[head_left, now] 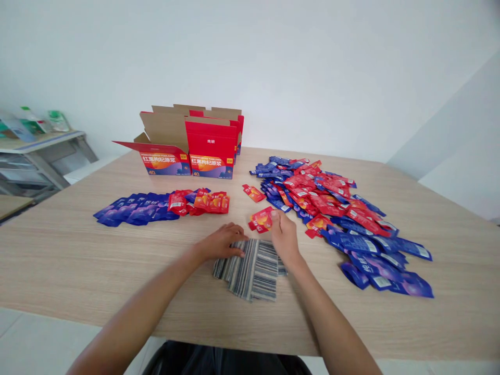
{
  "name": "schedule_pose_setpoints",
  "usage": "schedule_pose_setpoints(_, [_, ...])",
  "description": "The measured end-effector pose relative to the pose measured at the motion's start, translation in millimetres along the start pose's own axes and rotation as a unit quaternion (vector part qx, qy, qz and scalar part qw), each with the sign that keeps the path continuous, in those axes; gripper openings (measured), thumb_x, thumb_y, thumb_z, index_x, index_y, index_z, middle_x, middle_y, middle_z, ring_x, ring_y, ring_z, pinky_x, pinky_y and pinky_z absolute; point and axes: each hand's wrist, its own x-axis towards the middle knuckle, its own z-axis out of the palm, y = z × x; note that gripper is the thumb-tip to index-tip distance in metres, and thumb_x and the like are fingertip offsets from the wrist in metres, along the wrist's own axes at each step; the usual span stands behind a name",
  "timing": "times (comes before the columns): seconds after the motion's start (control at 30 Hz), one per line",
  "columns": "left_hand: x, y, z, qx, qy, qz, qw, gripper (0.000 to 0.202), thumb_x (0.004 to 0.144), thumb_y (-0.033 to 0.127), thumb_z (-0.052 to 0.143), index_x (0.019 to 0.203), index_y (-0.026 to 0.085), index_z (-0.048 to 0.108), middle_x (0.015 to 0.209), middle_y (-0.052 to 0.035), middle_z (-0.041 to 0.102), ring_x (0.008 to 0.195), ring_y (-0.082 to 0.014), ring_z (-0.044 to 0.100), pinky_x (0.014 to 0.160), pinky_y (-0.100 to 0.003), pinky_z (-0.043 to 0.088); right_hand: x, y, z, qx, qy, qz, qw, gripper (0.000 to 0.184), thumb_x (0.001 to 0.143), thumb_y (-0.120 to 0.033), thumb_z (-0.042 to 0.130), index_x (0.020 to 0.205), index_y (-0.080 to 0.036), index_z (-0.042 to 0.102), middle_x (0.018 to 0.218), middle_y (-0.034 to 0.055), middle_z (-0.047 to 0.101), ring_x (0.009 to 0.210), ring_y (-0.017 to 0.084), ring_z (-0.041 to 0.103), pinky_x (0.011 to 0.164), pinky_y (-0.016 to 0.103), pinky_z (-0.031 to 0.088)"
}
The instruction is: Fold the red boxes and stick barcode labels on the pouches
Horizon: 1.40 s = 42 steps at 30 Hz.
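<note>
My right hand pinches a small stack of red sachets just above a striped grey cloth on the wooden table. My left hand rests on the cloth's left edge, fingers curled down on it and holding nothing. To the right lies a big loose heap of red and blue sachets. On the left, a neat row of blue sachets joins a row of red sachets.
Open red cartons with raised cardboard flaps stand at the back of the table. One stray red sachet lies between the heap and the rows. A shelf with green packets stands at far left by the white wall.
</note>
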Motion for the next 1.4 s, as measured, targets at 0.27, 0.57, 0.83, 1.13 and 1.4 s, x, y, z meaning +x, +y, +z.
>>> schedule_pose_setpoints(0.27, [-15.5,-28.1,-7.4,0.101,0.066,-0.156,0.980,0.027,0.084,0.038,0.075,0.105,0.021,0.071,0.105,-0.0070,0.066,0.108,-0.0266,0.059,0.098,-0.038,0.044,-33.0,-42.0,14.3,-0.122,-0.264,-0.286,0.913,0.042,0.101,-0.052,0.047,0.097,-0.018,0.072,0.097,0.0107,0.074,0.096,0.025,0.063,0.091,0.038,0.040])
schedule_pose_setpoints(0.57, [-17.5,-28.4,-11.3,0.027,0.092,-0.066,0.993,0.030,0.079,0.018,0.072,0.109,0.019,0.067,0.114,-0.0068,0.063,0.114,-0.0232,0.055,0.106,-0.035,0.040,-51.5,-43.0,39.7,-0.183,-0.240,-0.195,0.933,0.055,0.094,-0.049,0.060,0.137,-0.015,0.060,0.145,0.0194,0.054,0.136,0.034,0.044,0.115,0.051,0.025])
schedule_pose_setpoints(0.83, [-21.3,-34.3,-9.8,0.004,0.054,-0.121,0.991,0.030,0.080,0.029,0.076,0.108,0.023,0.066,0.115,-0.0044,0.057,0.116,-0.0249,0.050,0.107,-0.040,0.036,-53.5,-46.9,23.0,-0.190,-0.387,-0.152,0.889,0.075,0.090,-0.059,0.060,0.150,-0.016,0.048,0.160,0.0232,0.033,0.144,0.040,0.033,0.115,0.051,0.025])
schedule_pose_setpoints(1.13, [-15.0,-37.4,-3.2,-0.029,0.049,-0.102,0.993,0.024,0.079,0.030,0.076,0.099,0.022,0.067,0.106,-0.0031,0.061,0.110,-0.0233,0.054,0.103,-0.036,0.036,-64.1,-57.0,30.3,-0.260,-0.355,-0.139,0.887,0.046,0.098,-0.042,0.053,0.139,-0.023,0.061,0.154,0.0172,0.043,0.131,0.038,0.043,0.103,0.050,0.034])
schedule_pose_setpoints(1.4, [-12.0,-36.5,-2.4,-0.032,0.045,-0.105,0.993,0.022,0.074,0.026,0.079,0.092,0.020,0.068,0.104,-0.0031,0.062,0.108,-0.0234,0.056,0.100,-0.034,0.038,-40.7,-36.8,46.0,-0.314,-0.283,-0.107,0.900,0.039,0.100,-0.033,0.048,0.135,-0.022,0.062,0.150,0.0178,0.047,0.123,0.035,0.045,0.096,0.049,0.034])
